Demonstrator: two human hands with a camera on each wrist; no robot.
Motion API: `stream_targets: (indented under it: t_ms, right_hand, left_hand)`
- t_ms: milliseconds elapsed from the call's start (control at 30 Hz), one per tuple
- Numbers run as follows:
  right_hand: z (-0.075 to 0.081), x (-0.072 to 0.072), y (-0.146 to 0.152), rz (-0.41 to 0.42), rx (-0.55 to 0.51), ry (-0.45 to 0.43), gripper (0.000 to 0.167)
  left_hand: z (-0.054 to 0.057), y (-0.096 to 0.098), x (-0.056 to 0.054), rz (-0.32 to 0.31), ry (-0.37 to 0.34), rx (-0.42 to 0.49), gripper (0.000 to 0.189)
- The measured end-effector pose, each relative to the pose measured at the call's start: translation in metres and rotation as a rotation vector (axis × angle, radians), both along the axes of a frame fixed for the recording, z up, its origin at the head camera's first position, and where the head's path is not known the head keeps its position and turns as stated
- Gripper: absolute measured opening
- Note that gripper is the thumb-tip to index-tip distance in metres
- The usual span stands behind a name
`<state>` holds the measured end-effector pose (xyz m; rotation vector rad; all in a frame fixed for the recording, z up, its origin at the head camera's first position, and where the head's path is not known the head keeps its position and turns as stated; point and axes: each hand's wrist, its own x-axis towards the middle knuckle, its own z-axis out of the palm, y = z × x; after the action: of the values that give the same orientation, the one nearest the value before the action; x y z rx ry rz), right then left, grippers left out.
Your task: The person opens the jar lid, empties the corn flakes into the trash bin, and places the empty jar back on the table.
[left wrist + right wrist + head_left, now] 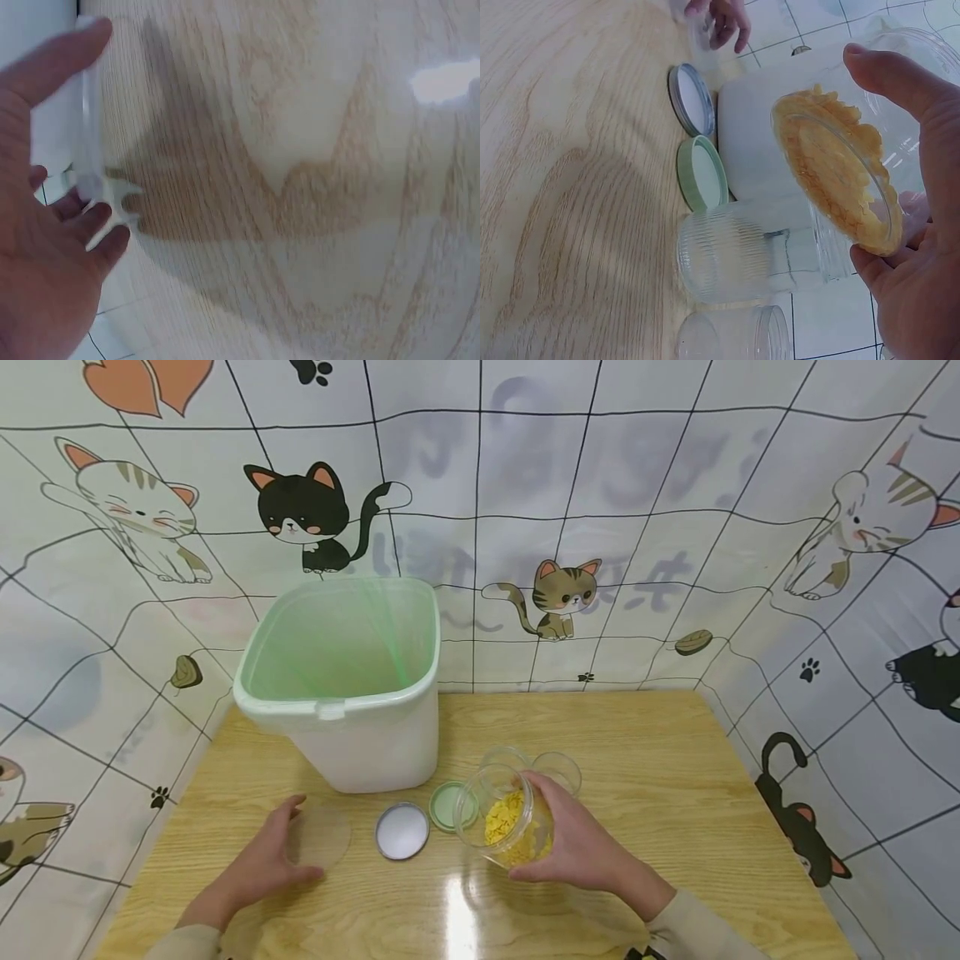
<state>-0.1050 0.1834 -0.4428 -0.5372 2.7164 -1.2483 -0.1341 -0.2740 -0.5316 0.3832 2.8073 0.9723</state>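
My right hand grips a clear jar round its side, thumb and fingers spread across it. The jar leans over with its open mouth to the left, above the table. Small yellow pieces fill its lower part; through the base, in the right wrist view, they form a pale yellow layer. At the left, a thin-looking clear round piece sits between the thumb and fingers of my left hand. In the left wrist view, the thumb touches one end of this clear piece.
A large white bin with a pale green inside stands at the back left. Before it lie a silver-rimmed lid and a green lid. A ribbed clear jar and another clear jar stand behind my right hand.
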Motion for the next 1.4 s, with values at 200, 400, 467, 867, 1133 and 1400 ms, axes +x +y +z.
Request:
stream_targets:
  t_ms: [200, 400, 467, 867, 1133, 1400]
  right_hand:
    - [0.003, -0.002, -0.001, 0.0, 0.002, 0.014, 0.118]
    - [0.009, -0.004, -0.001, -0.006, 0.01, 0.001, 0.119]
    - [0.012, -0.005, -0.002, -0.007, 0.008, -0.01, 0.12]
    - [0.04, -0.015, 0.001, 0.012, 0.02, 0.053, 0.119]
    - [0.063, -0.037, 0.008, 0.029, 0.099, 0.175, 0.115]
    - [0.092, -0.069, 0.004, 0.05, 0.175, 0.256, 0.117]
  left_hand:
    - [-0.006, 0.001, -0.004, -0.011, 0.03, -0.094, 0.116]
    - [-0.001, 0.001, -0.004, -0.042, -0.007, -0.113, 0.121]
    - [0.004, -0.001, -0.004, -0.056, -0.031, -0.075, 0.122]
    - [0.061, -0.034, -0.015, 0.057, -0.013, -0.069, 0.079]
    - [0.118, -0.032, -0.023, 0.187, 0.232, -0.016, 0.059]
    - [0.167, -0.01, -0.032, 0.238, 0.386, 0.093, 0.052]
